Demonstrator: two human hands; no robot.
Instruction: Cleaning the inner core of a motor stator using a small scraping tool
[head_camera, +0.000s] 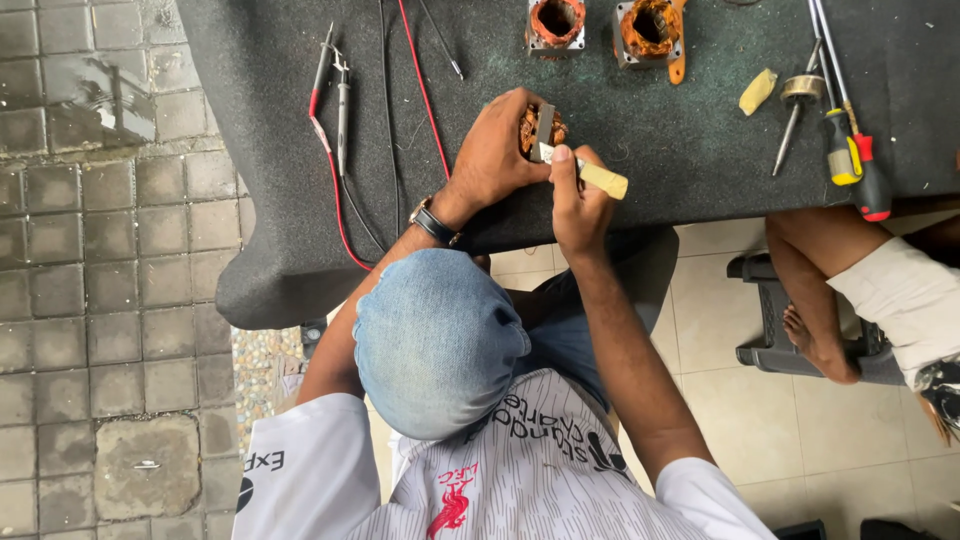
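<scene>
My left hand (495, 150), with a watch on its wrist, grips a small motor stator with copper windings (528, 128) near the front edge of the dark felt-covered table (650, 130). My right hand (574, 205) holds a tool with a tan handle (606, 180). Its metal tip rests against the stator, right beside my left thumb. Both hands are close together and partly hide the stator.
Two more copper-wound stators (555, 22) (648, 28) stand at the table's back. Meter probes with red and black leads (332, 85) lie at the left, screwdrivers (852, 155) at the right, and a yellowish scrap (757, 91). Another person's bare leg and foot (815, 300) rest on a grey stool (770, 320).
</scene>
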